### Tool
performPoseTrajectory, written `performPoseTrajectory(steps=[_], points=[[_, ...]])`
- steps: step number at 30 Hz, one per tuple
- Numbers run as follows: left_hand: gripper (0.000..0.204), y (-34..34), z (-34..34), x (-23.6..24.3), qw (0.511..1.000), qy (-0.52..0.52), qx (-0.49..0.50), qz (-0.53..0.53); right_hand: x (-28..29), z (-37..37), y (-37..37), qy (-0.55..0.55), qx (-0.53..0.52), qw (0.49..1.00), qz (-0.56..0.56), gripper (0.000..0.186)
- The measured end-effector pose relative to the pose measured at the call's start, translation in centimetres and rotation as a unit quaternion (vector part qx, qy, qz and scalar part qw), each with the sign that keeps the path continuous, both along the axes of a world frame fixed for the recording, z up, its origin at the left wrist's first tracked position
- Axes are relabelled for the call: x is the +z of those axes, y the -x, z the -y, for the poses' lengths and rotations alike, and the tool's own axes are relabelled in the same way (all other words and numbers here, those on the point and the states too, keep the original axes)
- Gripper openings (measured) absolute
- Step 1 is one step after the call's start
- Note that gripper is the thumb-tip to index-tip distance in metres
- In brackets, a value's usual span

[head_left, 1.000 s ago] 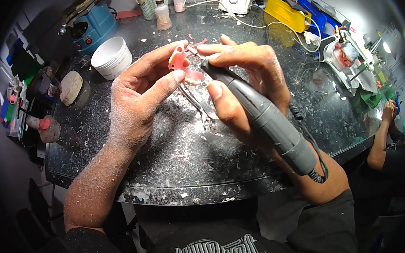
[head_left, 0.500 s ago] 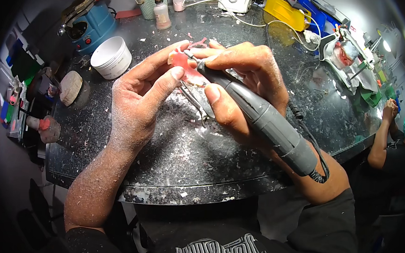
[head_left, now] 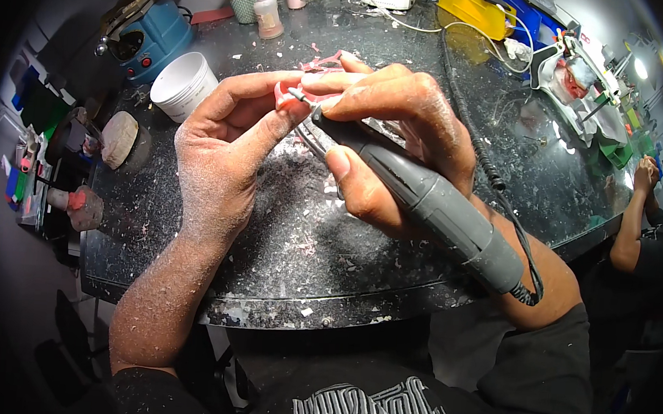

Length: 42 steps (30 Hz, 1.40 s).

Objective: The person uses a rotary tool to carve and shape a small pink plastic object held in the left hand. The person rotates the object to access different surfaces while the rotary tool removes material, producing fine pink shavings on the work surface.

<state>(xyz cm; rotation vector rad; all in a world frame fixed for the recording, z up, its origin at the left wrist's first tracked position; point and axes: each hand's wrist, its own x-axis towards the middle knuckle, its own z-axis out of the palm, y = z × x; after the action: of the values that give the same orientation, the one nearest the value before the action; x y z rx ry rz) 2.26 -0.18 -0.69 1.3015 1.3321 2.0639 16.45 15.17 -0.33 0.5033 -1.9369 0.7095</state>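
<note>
The fingers of the left hand (head_left: pixel 225 151) pinch a small pink dental piece (head_left: pixel 289 97) held up above the dusty dark bench (head_left: pixel 266 279), while the fingers of the right hand (head_left: pixel 396 135) are wrapped tight, pen-fashion, round a grey rotary handpiece (head_left: pixel 430 205) whose thin tip touches the pink piece. The handpiece's black cord (head_left: pixel 492 179) trails back across the bench. Further out stand a white tub (head_left: pixel 183 84) and a blue machine (head_left: pixel 148 36) at the left, a yellow box (head_left: pixel 476 7) at the far edge, and another person's arm (head_left: pixel 634 218) at the right rim.
</note>
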Motion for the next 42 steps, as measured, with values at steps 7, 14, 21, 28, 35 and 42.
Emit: performPoseTrajectory(steps=[7, 14, 21, 28, 35, 42], points=[[0.028, 0.2, 0.1, 0.0, 1.0, 0.002, -0.006, 0.014, 0.0, 0.3, 0.1, 0.018, -0.011, 1.0, -0.015, 0.04], [0.032, -0.3, 0.2, 0.4, 0.997, 0.0, -0.037, 0.062, -0.5, 0.5, 1.2, 0.073, -0.007, 0.994, -0.082, 0.038], [0.035, -0.6, 0.0, 0.2, 0.996, -0.019, -0.03, 0.077, -0.4, 0.4, 1.1, 0.051, -0.025, 0.995, -0.085, 0.036], [0.028, -0.5, 0.1, 0.5, 0.993, -0.037, -0.07, 0.085, -0.1, 0.2, 1.0, 0.045, -0.029, 0.995, -0.081, 0.037], [0.016, -0.2, 0.3, -0.4, 0.995, -0.059, -0.062, 0.05, 0.1, 0.7, 0.4, 0.041, -0.038, 0.997, -0.061, 0.04], [0.012, -0.6, 0.6, -0.4, 0.995, -0.052, -0.055, 0.059, -0.2, 0.6, 0.5, 0.032, -0.047, 0.997, -0.047, 0.043]])
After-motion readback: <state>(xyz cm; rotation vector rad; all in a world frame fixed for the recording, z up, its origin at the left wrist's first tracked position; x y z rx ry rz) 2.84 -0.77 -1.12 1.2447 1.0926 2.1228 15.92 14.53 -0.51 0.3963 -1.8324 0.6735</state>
